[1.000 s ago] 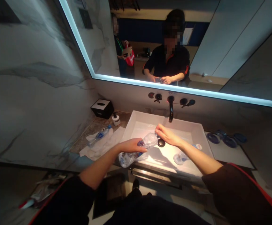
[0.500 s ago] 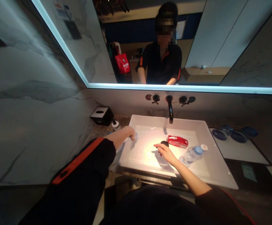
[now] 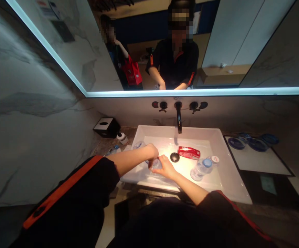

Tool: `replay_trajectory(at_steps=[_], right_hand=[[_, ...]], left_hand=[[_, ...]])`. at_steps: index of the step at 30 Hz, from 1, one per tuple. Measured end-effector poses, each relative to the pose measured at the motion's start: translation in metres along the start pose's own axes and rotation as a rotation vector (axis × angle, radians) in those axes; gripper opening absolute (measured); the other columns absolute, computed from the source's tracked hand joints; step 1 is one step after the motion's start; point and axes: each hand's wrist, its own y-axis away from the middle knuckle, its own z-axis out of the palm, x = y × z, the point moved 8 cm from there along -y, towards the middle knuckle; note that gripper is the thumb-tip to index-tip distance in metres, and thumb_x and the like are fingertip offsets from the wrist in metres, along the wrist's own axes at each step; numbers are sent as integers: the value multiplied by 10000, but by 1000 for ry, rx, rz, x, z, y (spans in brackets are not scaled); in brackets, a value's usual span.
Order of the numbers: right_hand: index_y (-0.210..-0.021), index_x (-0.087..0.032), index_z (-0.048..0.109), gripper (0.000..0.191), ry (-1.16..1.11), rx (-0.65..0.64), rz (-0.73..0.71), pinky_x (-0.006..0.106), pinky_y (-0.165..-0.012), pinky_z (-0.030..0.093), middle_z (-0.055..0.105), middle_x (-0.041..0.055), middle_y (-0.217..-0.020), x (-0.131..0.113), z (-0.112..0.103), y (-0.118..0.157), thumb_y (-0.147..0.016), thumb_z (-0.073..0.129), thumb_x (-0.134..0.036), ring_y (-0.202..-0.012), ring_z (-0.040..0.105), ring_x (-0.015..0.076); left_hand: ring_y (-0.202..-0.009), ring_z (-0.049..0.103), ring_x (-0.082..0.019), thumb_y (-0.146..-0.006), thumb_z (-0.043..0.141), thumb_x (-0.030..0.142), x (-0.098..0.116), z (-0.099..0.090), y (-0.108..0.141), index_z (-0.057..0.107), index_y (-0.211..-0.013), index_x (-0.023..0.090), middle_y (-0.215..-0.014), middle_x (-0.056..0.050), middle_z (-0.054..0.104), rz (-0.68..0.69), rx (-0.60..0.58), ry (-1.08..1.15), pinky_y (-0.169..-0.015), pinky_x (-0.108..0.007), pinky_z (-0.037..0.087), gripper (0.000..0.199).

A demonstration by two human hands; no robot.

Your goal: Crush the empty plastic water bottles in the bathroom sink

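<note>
Over the left part of the white sink [image 3: 232,179], my left hand [image 3: 152,153] bends down with its fingers wrapped on a clear plastic bottle [image 3: 156,164]. My right hand [image 3: 167,167] grips the same bottle from the right, thumb and fingers around it. Another clear plastic piece [image 3: 139,144] lies behind my left wrist. Right of my hands are the dark round drain [image 3: 174,157] and a red bottle [image 3: 189,153] on its side. A clear bottle with a blue cap [image 3: 201,168] leans near a white cap [image 3: 215,159].
Behind the sink is a black faucet [image 3: 179,119]. A tissue box [image 3: 106,127] and white dispenser [image 3: 122,138] stand on the left. Blue lids [image 3: 259,144] lie on the right. The mirror [image 3: 149,93] shows another person with a red bag [image 3: 132,71].
My left hand has moved right from the sink's left edge, and my right hand has moved left to meet it at the bottle. The view has shifted, and another person now appears in the mirror.
</note>
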Motion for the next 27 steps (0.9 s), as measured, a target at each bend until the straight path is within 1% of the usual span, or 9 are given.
replay_trajectory(at_steps=[2, 4, 6, 9, 15, 17, 21, 24, 27], right_hand=[[-1053, -173, 600, 458, 6, 0, 7, 404, -904, 412, 547, 102, -1044, 2, 3, -6, -677, 790, -351, -1014, 508, 293], [-989, -180, 608, 359, 9, 3, -6, 361, -874, 399, 553, 71, -989, 4, -1, -11, -696, 778, -297, -976, 511, 260], [-920, -187, 619, 262, 14, -10, -43, 323, -851, 378, 550, 42, -935, 3, -7, -18, -723, 762, -284, -947, 502, 230], [-789, -175, 603, 193, 23, -33, -78, 285, -787, 349, 533, 13, -841, -3, -14, -29, -759, 738, -309, -868, 488, 196], [-763, -169, 577, 152, 60, -73, -122, 292, -790, 342, 558, 26, -847, -14, -18, -41, -830, 649, -285, -851, 490, 190], [-878, -172, 595, 114, 67, -72, -123, 320, -863, 359, 582, 55, -947, -14, -19, -38, -811, 641, -253, -932, 490, 220], [-1292, -198, 472, 601, 44, -11, -94, 385, -1048, 315, 498, 104, -1305, -7, -25, -25, -719, 652, -210, -1162, 414, 291], [-1319, -175, 426, 627, 11, 98, -6, 421, -1101, 278, 439, 146, -1323, 10, -37, -17, -711, 581, -173, -1227, 376, 312], [-1275, -174, 443, 621, -62, 144, 60, 436, -1102, 297, 473, 148, -1260, 22, -46, -14, -665, 558, -143, -1219, 417, 307]], left_hand=[[-993, 642, -363, -591, 847, 512, 10, -7, 17, 775, -964, 167, -1018, -186, 724, 11, -44, -186, -898, -478, 476, 512], [-1059, 613, -397, -670, 795, 520, 14, -23, 32, 727, -1112, 95, -1139, -259, 669, 7, 74, -251, -912, -503, 460, 617], [-1008, 638, -373, -785, 694, 517, 11, -32, 43, 718, -1094, 40, -1081, -270, 678, 12, 177, -219, -862, -464, 479, 569], [-940, 668, -332, -874, 603, 454, 0, -31, 49, 735, -991, 54, -985, -219, 708, 62, 232, -173, -759, -390, 489, 437], [-839, 696, -337, -859, 591, 545, -25, -22, 38, 747, -932, 113, -882, -200, 729, 93, 266, -85, -663, -340, 442, 465], [-834, 695, -348, -827, 587, 625, -34, -17, 34, 753, -937, 117, -868, -207, 728, 47, 246, -39, -663, -341, 437, 546], [-855, 689, -357, -815, 546, 691, -53, -13, 32, 760, -961, 116, -872, -226, 724, -66, 237, 12, -688, -350, 440, 631], [-873, 688, -348, -816, 556, 681, -65, -9, 34, 765, -929, 117, -888, -225, 725, -115, 218, 37, -682, -331, 430, 612], [-891, 686, -330, -838, 431, 749, -76, -3, 40, 756, -911, 129, -939, -214, 727, -191, 252, 152, -662, -309, 423, 704]])
